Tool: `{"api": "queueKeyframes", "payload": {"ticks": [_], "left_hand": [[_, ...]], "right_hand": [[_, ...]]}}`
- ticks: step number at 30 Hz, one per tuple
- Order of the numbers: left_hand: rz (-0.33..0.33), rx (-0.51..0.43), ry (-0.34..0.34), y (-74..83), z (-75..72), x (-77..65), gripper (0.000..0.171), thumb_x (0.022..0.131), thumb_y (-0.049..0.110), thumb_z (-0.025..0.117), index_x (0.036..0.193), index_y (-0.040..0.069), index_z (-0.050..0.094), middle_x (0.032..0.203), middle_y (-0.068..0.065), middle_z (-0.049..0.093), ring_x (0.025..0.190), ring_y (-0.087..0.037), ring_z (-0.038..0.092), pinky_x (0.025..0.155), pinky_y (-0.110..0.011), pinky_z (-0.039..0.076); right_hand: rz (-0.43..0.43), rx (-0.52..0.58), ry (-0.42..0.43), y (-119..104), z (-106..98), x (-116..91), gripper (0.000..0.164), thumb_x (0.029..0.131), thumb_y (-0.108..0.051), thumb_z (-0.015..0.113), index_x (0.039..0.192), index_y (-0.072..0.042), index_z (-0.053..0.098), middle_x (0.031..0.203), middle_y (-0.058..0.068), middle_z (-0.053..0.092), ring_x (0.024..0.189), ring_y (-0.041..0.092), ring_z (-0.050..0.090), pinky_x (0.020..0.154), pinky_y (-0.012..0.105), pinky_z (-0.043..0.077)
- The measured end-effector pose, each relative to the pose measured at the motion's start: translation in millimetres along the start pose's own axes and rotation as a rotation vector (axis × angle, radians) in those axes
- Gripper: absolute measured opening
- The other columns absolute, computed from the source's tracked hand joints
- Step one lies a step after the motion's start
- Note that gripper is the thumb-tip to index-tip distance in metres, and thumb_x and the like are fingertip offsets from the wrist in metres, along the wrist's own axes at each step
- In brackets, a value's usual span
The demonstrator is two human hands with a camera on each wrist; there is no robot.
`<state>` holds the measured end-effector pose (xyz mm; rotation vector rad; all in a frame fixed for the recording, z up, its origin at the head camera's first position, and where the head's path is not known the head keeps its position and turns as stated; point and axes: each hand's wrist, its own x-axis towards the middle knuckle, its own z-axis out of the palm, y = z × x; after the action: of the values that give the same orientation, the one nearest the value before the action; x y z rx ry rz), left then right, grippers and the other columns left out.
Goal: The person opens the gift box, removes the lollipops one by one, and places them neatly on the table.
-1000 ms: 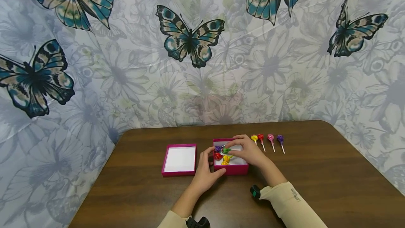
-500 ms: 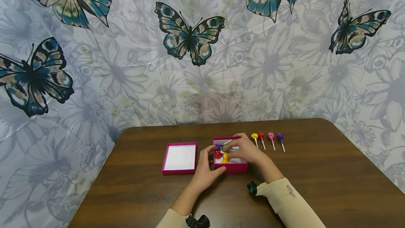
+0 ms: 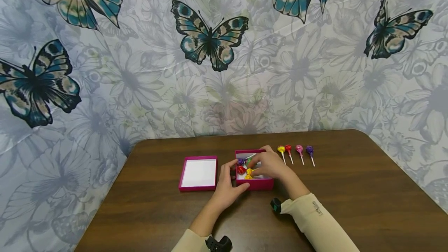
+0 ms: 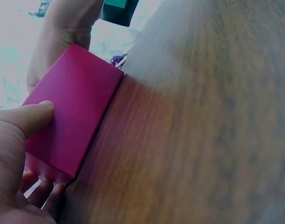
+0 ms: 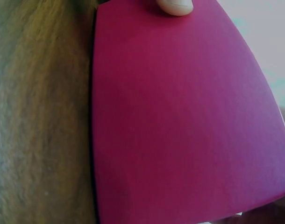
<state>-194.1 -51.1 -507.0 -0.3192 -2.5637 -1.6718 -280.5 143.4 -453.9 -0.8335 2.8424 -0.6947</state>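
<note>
A pink box [image 3: 257, 184] stands on the table with several wrapped lollipops inside. My left hand [image 3: 226, 188] grips its near left corner. In the left wrist view, the left thumb [image 4: 37, 116] presses the front wall and the other fingers lie along the side. My right hand [image 3: 271, 164] reaches into the box from the right, fingers bent down beside a yellow lollipop [image 3: 249, 173]. Whether they pinch it cannot be seen. A green lollipop [image 3: 249, 162] is partly hidden by these fingers. Along the left wall lie a red lollipop [image 3: 241, 170] and a purple lollipop [image 3: 241, 161].
The box lid [image 3: 198, 173], white inside with a pink rim, lies left of the box. Right of the box, a yellow lollipop [image 3: 281, 149], a red one, a pink one and a purple lollipop [image 3: 309, 150] form a row. A butterfly-print cloth [image 3: 210, 100] hangs behind the table [image 3: 157, 213].
My right fingers have moved from the green lollipop toward the yellow one, slightly lower in the box. A white stick now shows at the back of the box. My left hand has stayed.
</note>
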Motion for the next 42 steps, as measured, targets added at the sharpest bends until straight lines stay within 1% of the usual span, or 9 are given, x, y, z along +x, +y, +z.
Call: {"api": "queueKeyframes", "payload": {"ticks": [6,12,15,20,25,28,30,36,42], "left_hand": [[-0.002,-0.001,-0.002,-1.2,0.9,0.9,0.081,0.087,0.028,0.077,0.15,0.021,0.028,0.145,-0.007,0.036,0.131,-0.02,0.042,0.109,-0.035,0.047],[-0.012,0.01,0.001,-2.3,1.4,1.6,0.082,0.086,0.03,0.078,0.15,0.021,0.028,0.145,-0.008,0.036,0.131,-0.022,0.043,0.109,-0.036,0.048],[-0.016,0.02,0.0,-2.0,1.3,1.4,0.083,0.086,0.03,0.078,0.151,0.021,0.028,0.145,-0.008,0.036,0.13,-0.022,0.045,0.108,-0.035,0.048],[-0.013,0.008,0.003,-0.9,0.9,1.1,0.082,0.086,0.029,0.079,0.15,0.019,0.029,0.145,-0.008,0.036,0.129,-0.021,0.046,0.108,-0.037,0.048],[-0.011,-0.008,0.006,0.2,1.4,0.8,0.082,0.085,0.029,0.079,0.15,0.019,0.029,0.146,-0.007,0.036,0.129,-0.02,0.046,0.108,-0.036,0.048],[-0.009,-0.006,0.014,0.2,1.1,0.2,0.082,0.085,0.029,0.079,0.149,0.02,0.03,0.146,-0.008,0.035,0.128,-0.021,0.046,0.107,-0.035,0.048],[-0.004,-0.005,0.016,-0.4,0.6,0.0,0.082,0.085,0.029,0.08,0.149,0.021,0.03,0.145,-0.009,0.035,0.128,-0.021,0.046,0.107,-0.034,0.048],[-0.008,0.0,0.01,-0.9,0.8,0.7,0.082,0.084,0.028,0.08,0.149,0.021,0.029,0.145,-0.009,0.036,0.128,-0.02,0.046,0.106,-0.034,0.049],[-0.004,-0.001,0.005,-0.3,0.7,0.5,0.083,0.085,0.028,0.08,0.149,0.019,0.029,0.145,-0.009,0.036,0.129,-0.02,0.044,0.107,-0.033,0.048]], "right_hand": [[-0.007,-0.003,0.01,2,1,0,0.014,0.077,-0.028,0.085,0.09,-0.029,0.081,0.094,-0.011,0.077,0.133,0.037,0.04,0.107,0.064,0.038],[-0.028,0.088,0.013,4,2,-1,0.016,0.079,-0.025,0.083,0.095,-0.028,0.081,0.095,-0.01,0.077,0.133,0.036,0.038,0.108,0.061,0.037],[-0.012,0.132,0.016,5,2,-2,0.017,0.08,-0.024,0.083,0.096,-0.028,0.081,0.097,-0.01,0.077,0.133,0.035,0.037,0.108,0.061,0.037],[0.012,0.195,0.021,4,1,-4,0.019,0.081,-0.026,0.082,0.1,-0.027,0.081,0.102,-0.009,0.077,0.135,0.035,0.035,0.109,0.062,0.037],[-0.017,0.235,0.039,8,1,-6,0.02,0.083,-0.028,0.081,0.103,-0.026,0.08,0.106,-0.007,0.076,0.136,0.036,0.035,0.109,0.064,0.036],[-0.037,0.234,0.056,9,1,-5,0.021,0.085,-0.029,0.08,0.105,-0.026,0.079,0.108,-0.006,0.076,0.134,0.036,0.038,0.108,0.064,0.037],[-0.029,0.238,0.067,9,1,-5,0.022,0.085,-0.029,0.079,0.106,-0.026,0.079,0.11,-0.005,0.076,0.134,0.035,0.04,0.108,0.064,0.037],[-0.056,0.235,0.14,13,-1,-7,0.024,0.085,-0.032,0.079,0.107,-0.022,0.079,0.11,0.0,0.076,0.127,0.035,0.05,0.106,0.064,0.039],[-0.062,0.293,0.188,18,0,-6,0.025,0.086,-0.028,0.078,0.11,-0.022,0.078,0.116,0.003,0.073,0.124,0.032,0.054,0.104,0.061,0.043]]}}
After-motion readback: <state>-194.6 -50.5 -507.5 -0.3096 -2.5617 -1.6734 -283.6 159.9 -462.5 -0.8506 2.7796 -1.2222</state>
